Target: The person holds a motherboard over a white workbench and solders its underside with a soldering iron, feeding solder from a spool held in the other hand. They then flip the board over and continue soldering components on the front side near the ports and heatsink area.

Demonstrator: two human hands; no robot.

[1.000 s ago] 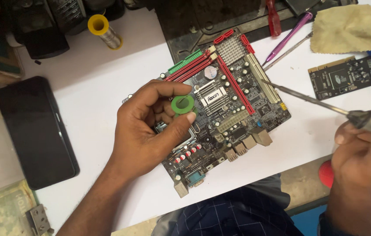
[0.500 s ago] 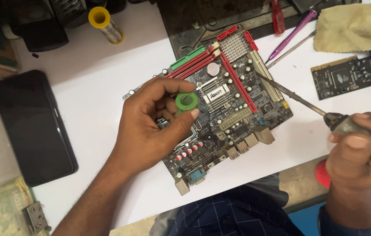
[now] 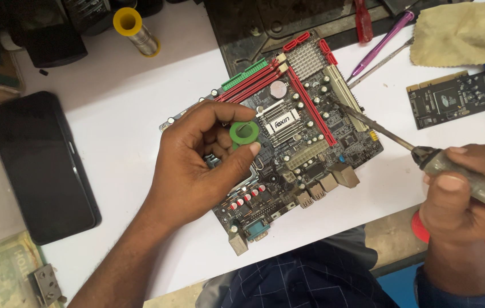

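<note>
Motherboard (image 3: 305, 137) at table (image 3: 111, 114) centre, left hand (image 3: 202, 165) with small ring (image 3: 245, 133) over its left part, soldering iron (image 3: 425, 157) in right hand (image 3: 465, 194) reaching from the right; phone (image 3: 40, 165) left; solder spool (image 3: 135, 29) far left; expansion card (image 3: 459, 98) and cloth (image 3: 462, 34) far right.

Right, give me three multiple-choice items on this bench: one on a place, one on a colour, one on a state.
1. Where does the black phone lie?
A. left of the circuit board
B. on the board
C. under the yellow cloth

2. What colour is the small spool in the left hand?
A. red
B. green
C. blue

3. How does the soldering iron stand?
A. lying loose on the table
B. hanging from a hook
C. gripped in the right hand, tip over the board

Answers: 1 A, the phone rests on the table left of the board. 2 B, the ring between the fingertips is green. 3 C, the fingers wrap its handle.
</note>
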